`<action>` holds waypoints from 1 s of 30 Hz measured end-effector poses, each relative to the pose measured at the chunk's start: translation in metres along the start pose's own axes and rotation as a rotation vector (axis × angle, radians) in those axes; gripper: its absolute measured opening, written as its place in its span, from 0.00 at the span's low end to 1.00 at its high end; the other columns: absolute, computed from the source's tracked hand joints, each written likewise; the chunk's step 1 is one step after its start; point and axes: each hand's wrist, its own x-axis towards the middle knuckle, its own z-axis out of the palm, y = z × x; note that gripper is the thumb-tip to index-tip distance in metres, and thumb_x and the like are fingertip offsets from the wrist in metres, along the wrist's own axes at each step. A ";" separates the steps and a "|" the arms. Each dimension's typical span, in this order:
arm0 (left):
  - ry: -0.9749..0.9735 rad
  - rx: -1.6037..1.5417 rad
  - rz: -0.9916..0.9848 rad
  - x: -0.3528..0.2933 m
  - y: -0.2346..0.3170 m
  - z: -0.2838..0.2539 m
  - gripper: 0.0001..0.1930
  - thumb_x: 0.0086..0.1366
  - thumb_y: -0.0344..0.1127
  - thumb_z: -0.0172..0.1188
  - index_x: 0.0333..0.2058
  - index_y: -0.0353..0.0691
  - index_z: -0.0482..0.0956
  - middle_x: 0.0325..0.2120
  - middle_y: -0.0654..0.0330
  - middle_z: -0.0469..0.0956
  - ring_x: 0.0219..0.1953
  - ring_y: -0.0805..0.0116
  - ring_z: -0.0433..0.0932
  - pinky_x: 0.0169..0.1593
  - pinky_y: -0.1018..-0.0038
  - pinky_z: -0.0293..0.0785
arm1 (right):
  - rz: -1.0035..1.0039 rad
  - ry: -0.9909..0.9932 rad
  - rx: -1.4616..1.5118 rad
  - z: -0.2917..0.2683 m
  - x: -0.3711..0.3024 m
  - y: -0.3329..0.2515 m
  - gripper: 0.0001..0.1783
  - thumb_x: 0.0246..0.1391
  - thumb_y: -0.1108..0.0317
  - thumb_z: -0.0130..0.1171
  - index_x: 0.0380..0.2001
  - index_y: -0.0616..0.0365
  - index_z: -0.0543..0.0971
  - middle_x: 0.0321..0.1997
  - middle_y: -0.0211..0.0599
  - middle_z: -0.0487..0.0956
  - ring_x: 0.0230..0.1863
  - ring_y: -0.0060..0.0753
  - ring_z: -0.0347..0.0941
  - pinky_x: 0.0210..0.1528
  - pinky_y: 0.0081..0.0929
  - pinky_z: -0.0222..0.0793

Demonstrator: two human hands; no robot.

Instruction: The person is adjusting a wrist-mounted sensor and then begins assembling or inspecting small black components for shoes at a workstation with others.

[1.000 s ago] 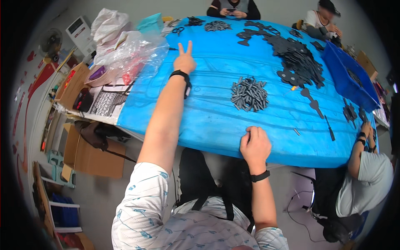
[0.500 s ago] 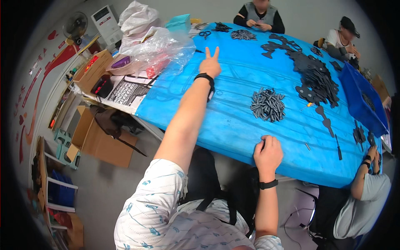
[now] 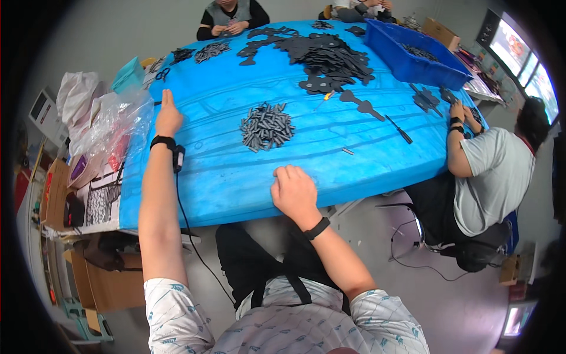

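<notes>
Grip, left hand (image 3: 169, 121), at left of frame: extends two fingers side by side, nearly straight, toward the top of the frame; grasps nothing visible. Cannot tell of contact with the blue-covered table (image 3: 224, 171) beneath.

Grip, right hand (image 3: 295, 190), at lower centre of frame: curls into a loose fist, back of hand uppermost, over the table's near edge. Keeps the palm hidden; cannot tell of any content or of contact with the surface.

At the wrists: two black bands, one on each. Also on the left wrist: one small black device (image 3: 178, 158), with one cable (image 3: 200, 256) running to lower centre.

Nearest the right hand, just left of centre of frame: one pile of small grey cylinders (image 3: 266, 127), too overlapped to count. To the right of it: one loose grey piece (image 3: 348, 151).

Just left of the extended fingers: one small dark object (image 3: 157, 103), kind unclear; beyond, one clear plastic bag (image 3: 121, 118).

Toward upper centre: one heap of flat black pieces (image 3: 333, 59), count not obtainable. Below it: one black lobed strip (image 3: 361, 105), one yellow-handled tool (image 3: 328, 96) and one black screwdriver (image 3: 399, 130). At upper right: one blue bin (image 3: 415, 69).

Around the table: three other people.
</notes>
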 end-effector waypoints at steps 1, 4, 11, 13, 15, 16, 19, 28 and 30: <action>0.110 0.009 0.108 0.004 0.022 0.011 0.42 0.53 0.25 0.50 0.68 0.47 0.46 0.68 0.46 0.41 0.59 0.40 0.65 0.52 0.59 0.72 | -0.001 -0.027 -0.010 -0.001 -0.002 0.005 0.07 0.42 0.69 0.56 0.28 0.56 0.71 0.26 0.38 0.70 0.32 0.41 0.70 0.32 0.37 0.68; -0.089 -0.137 -0.060 -0.006 0.074 -0.003 0.42 0.54 0.24 0.50 0.68 0.48 0.45 0.69 0.48 0.42 0.62 0.42 0.60 0.53 0.59 0.71 | 0.025 -0.035 -0.056 -0.001 -0.009 0.021 0.07 0.42 0.69 0.55 0.28 0.56 0.71 0.27 0.38 0.71 0.33 0.41 0.71 0.32 0.37 0.69; 0.117 -0.194 0.299 -0.021 0.046 -0.033 0.40 0.56 0.22 0.49 0.68 0.43 0.46 0.66 0.44 0.52 0.50 0.50 0.74 0.43 0.64 0.75 | 0.031 -0.065 0.122 -0.002 -0.005 0.001 0.07 0.44 0.70 0.55 0.30 0.57 0.72 0.30 0.39 0.72 0.36 0.40 0.71 0.34 0.37 0.70; -0.379 -0.583 -0.027 -0.053 0.123 -0.046 0.37 0.59 0.25 0.52 0.67 0.41 0.49 0.60 0.50 0.64 0.41 0.67 0.77 0.35 0.72 0.76 | 0.101 -0.096 0.140 -0.015 -0.013 0.025 0.07 0.45 0.70 0.55 0.31 0.57 0.73 0.32 0.39 0.73 0.37 0.41 0.72 0.36 0.37 0.71; -0.484 -0.769 -0.042 -0.093 0.156 -0.068 0.33 0.62 0.27 0.54 0.65 0.41 0.55 0.51 0.56 0.71 0.33 0.78 0.74 0.29 0.77 0.73 | 0.266 -0.049 0.564 -0.034 -0.013 0.033 0.07 0.47 0.72 0.54 0.33 0.57 0.75 0.36 0.41 0.74 0.41 0.43 0.72 0.40 0.38 0.70; -0.460 -0.848 0.037 -0.115 0.169 -0.076 0.30 0.62 0.27 0.55 0.63 0.41 0.59 0.50 0.57 0.71 0.33 0.77 0.74 0.29 0.78 0.73 | 0.265 -0.042 0.557 -0.042 -0.012 0.041 0.07 0.47 0.72 0.54 0.33 0.57 0.75 0.36 0.41 0.74 0.41 0.43 0.72 0.40 0.38 0.70; -0.414 -0.915 0.122 -0.166 0.194 -0.105 0.24 0.61 0.24 0.54 0.58 0.40 0.68 0.50 0.59 0.72 0.35 0.76 0.76 0.31 0.81 0.73 | 0.224 0.176 0.167 -0.065 -0.002 0.069 0.09 0.47 0.73 0.56 0.35 0.57 0.74 0.39 0.45 0.73 0.46 0.50 0.70 0.47 0.41 0.68; -0.236 -1.311 -0.189 -0.217 0.190 -0.052 0.17 0.62 0.22 0.53 0.51 0.37 0.73 0.43 0.58 0.74 0.31 0.77 0.74 0.31 0.82 0.71 | 0.232 0.016 -0.246 -0.081 -0.001 0.138 0.14 0.44 0.72 0.62 0.36 0.64 0.75 0.39 0.51 0.72 0.46 0.56 0.66 0.49 0.42 0.64; -0.181 -1.373 -0.267 -0.220 0.189 -0.047 0.17 0.63 0.23 0.52 0.51 0.37 0.72 0.42 0.59 0.74 0.30 0.78 0.74 0.31 0.83 0.71 | 0.282 -0.007 -0.276 -0.082 0.000 0.137 0.10 0.44 0.74 0.62 0.32 0.64 0.75 0.38 0.50 0.72 0.44 0.55 0.66 0.47 0.43 0.63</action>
